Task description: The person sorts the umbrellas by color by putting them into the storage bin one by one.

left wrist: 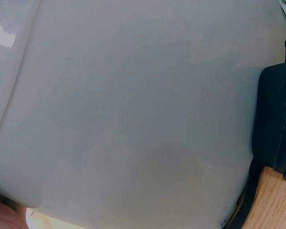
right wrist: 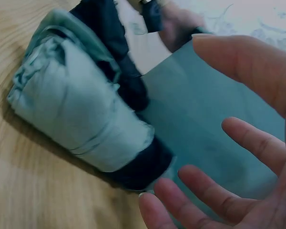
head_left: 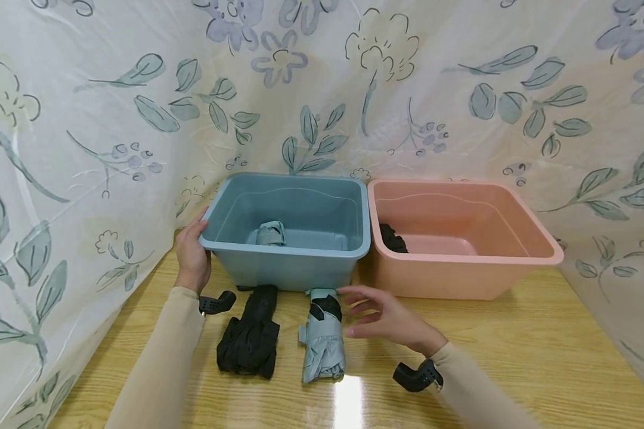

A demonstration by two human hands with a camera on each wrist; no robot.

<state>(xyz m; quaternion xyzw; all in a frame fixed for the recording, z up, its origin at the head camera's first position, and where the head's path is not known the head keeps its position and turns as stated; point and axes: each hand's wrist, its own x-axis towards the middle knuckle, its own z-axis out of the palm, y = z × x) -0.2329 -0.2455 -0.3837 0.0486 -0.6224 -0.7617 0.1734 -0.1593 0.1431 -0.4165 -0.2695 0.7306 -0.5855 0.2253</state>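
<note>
In the head view my left hand [head_left: 192, 253] grips the rim of the blue plastic bin [head_left: 290, 265] at its left side. The left wrist view is mostly filled by the bin's wall [left wrist: 133, 105]. My right hand [head_left: 389, 319] hovers beside a light blue-grey folded umbrella [head_left: 324, 345], fingers spread and holding nothing. In the right wrist view, the fingertips are close to the dark end of that umbrella [right wrist: 81, 105]. A black folded umbrella [head_left: 249, 345] lies to its left on the table, in front of the bin.
A pink bin [head_left: 440, 277] stands right of the blue one, with a black bundle [head_left: 393, 238] inside. A light blue-grey rolled bundle [head_left: 271, 233] lies in the blue bin. Floral sheeting [head_left: 311, 89] rises behind the wooden table [head_left: 531, 357] and along both sides.
</note>
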